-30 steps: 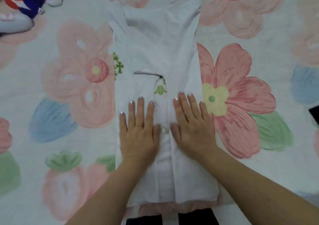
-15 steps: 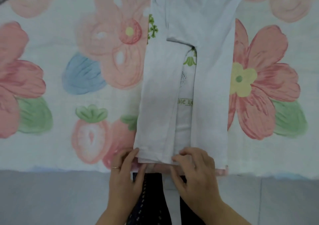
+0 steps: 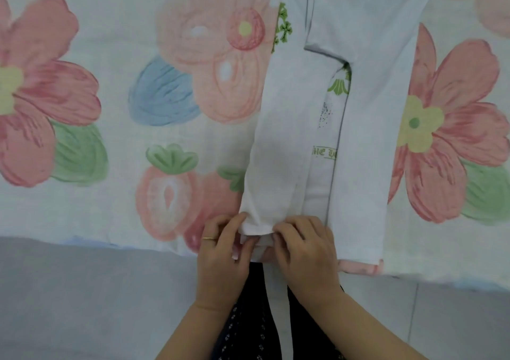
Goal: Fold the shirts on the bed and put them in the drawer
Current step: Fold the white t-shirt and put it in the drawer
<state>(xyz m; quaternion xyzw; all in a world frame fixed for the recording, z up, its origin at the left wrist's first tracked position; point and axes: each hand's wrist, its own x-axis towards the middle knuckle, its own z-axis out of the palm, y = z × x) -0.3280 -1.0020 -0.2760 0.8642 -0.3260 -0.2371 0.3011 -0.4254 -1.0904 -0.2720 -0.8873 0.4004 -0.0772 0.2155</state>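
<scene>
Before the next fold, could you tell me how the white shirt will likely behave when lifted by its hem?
Probably floppy: the white shirt lies flat in soft layers. Likely light: the left hand and right hand pinch its hem. Folded panels may slide open.

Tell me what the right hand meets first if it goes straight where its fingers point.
Probably the hem of the white shirt, which the right hand pinches; the left hand lies just beyond.

Nine o'clock: flat bed point(image 3: 82, 216), room to pass.
Two o'clock: shirt point(image 3: 369, 138) covers the bed.
Six o'clock: left hand point(image 3: 220, 254) and right hand point(image 3: 306, 252) crowd the hem.
</scene>
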